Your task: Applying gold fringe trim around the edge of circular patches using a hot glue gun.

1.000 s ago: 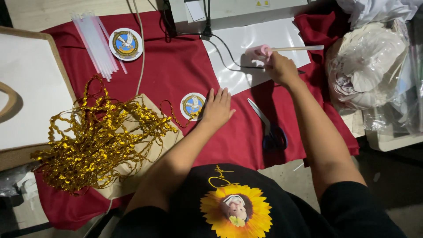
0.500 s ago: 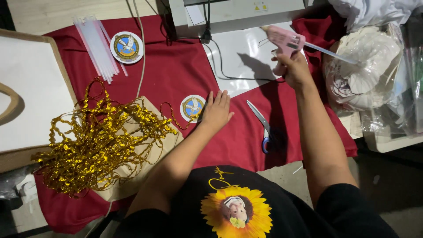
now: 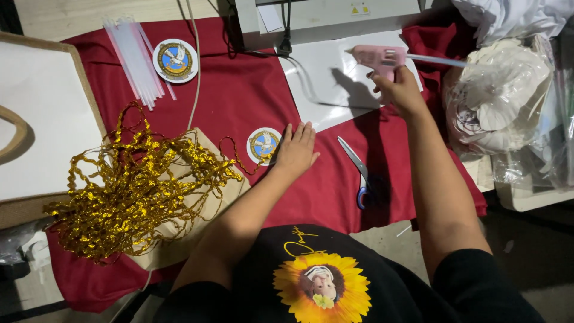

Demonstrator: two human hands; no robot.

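We held the pink glue gun (image 3: 376,58) in our right hand (image 3: 399,90), fingers clenched round its grip, raised above the white sheet (image 3: 335,90) at the back of the worktop, with a clear glue stick jutting from its rear. Our left hand (image 3: 295,149) lay flat, fingers released and spread, pressing on the red cloth (image 3: 239,101) and touching the edge of the round dove badge (image 3: 263,145) just beside it. A second badge (image 3: 175,60) sat farther back, near the bundle of clear glue sticks (image 3: 136,57).

We judged the main risk to be hot glue dripping from the nozzle as the gun travelled over the cloth; a drop there would mark the fabric, and one on our left hand, so close to the badge, could burn. The gun's cord (image 3: 305,78) trailed across the sheet and might snag or drag. The gold trim (image 3: 137,191), heaped on a tan board (image 3: 209,203), had a loose strand reaching the badge, and it could catch in the glue. The scissors (image 3: 357,170) lay open-bladed between our forearms, near enough to be knocked.

As for containers, a clear plastic bag (image 3: 502,101) at the right held white, petal-like pieces, packed loosely; we could not tell what exactly they were. More crumpled plastic lay beyond it, its contents unclear.
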